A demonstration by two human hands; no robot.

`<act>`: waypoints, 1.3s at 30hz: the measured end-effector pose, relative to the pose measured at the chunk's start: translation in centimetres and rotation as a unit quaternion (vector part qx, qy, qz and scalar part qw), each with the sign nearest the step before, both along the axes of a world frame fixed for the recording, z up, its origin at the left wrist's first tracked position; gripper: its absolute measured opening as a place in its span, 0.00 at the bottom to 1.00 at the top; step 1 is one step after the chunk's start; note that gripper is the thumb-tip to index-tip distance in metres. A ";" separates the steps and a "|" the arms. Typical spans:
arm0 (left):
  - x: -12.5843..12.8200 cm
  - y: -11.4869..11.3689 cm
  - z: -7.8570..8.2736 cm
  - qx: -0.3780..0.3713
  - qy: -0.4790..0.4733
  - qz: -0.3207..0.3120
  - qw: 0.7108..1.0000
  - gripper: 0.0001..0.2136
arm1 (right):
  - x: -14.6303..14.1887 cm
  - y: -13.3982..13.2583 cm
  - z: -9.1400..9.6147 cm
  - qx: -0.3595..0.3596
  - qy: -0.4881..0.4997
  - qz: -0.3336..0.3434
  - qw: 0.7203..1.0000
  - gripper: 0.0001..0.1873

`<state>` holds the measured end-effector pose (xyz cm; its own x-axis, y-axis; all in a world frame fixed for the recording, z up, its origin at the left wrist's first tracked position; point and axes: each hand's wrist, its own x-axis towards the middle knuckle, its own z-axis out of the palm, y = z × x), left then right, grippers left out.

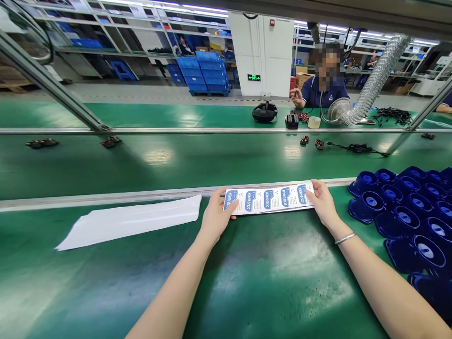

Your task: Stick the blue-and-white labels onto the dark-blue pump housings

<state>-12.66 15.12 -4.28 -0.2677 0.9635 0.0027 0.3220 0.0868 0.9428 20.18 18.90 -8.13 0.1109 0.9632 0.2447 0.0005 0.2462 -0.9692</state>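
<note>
A long white strip of blue-printed labels (269,198) lies on the green table (268,282) by the metal rail. My left hand (216,217) grips its left end, thumb on top and fingers curled under. My right hand (323,203) holds the right end the same way, with a silver bracelet on that wrist. The strip is stretched flat between both hands.
A white backing sheet (132,220) lies to the left. Several dark blue plastic housings (409,216) are packed at the right. Beyond the rail runs a green conveyor (176,160) with small parts and black cables (356,149). A person (323,84) in blue works across it beside a silver duct hose (377,80).
</note>
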 end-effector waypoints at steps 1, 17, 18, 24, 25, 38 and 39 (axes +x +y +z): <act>0.0 0.0 -0.1 0.005 0.003 -0.002 1.000 0.33 | 0.0 0.0 -0.1 0.004 -0.003 -0.003 1.000 0.26; -0.1 -0.6 -0.1 0.125 0.245 -0.049 0.960 0.35 | 0.6 -1.7 2.2 0.126 -0.256 -0.063 0.956 0.24; -0.3 -0.7 -0.1 0.134 0.263 -0.074 0.953 0.34 | 0.4 -2.1 2.7 0.152 -0.289 -0.030 0.945 0.25; -0.5 -0.4 -0.9 0.154 0.318 -0.170 0.920 0.24 | -1.3 -2.8 2.4 0.239 -0.426 0.150 0.860 0.18; -0.5 -0.3 -1.0 0.150 0.317 -0.174 0.920 0.24 | -1.4 -2.7 2.2 0.240 -0.426 0.156 0.859 0.18; -1.0 0.4 -1.2 0.121 0.314 -0.204 0.919 0.23 | -2.0 -2.3 0.6 0.264 -0.437 0.137 0.849 0.20; -1.0 0.5 -1.2 0.117 0.315 -0.205 0.919 0.23 | -1.9 -2.2 0.4 0.265 -0.440 0.133 0.848 0.19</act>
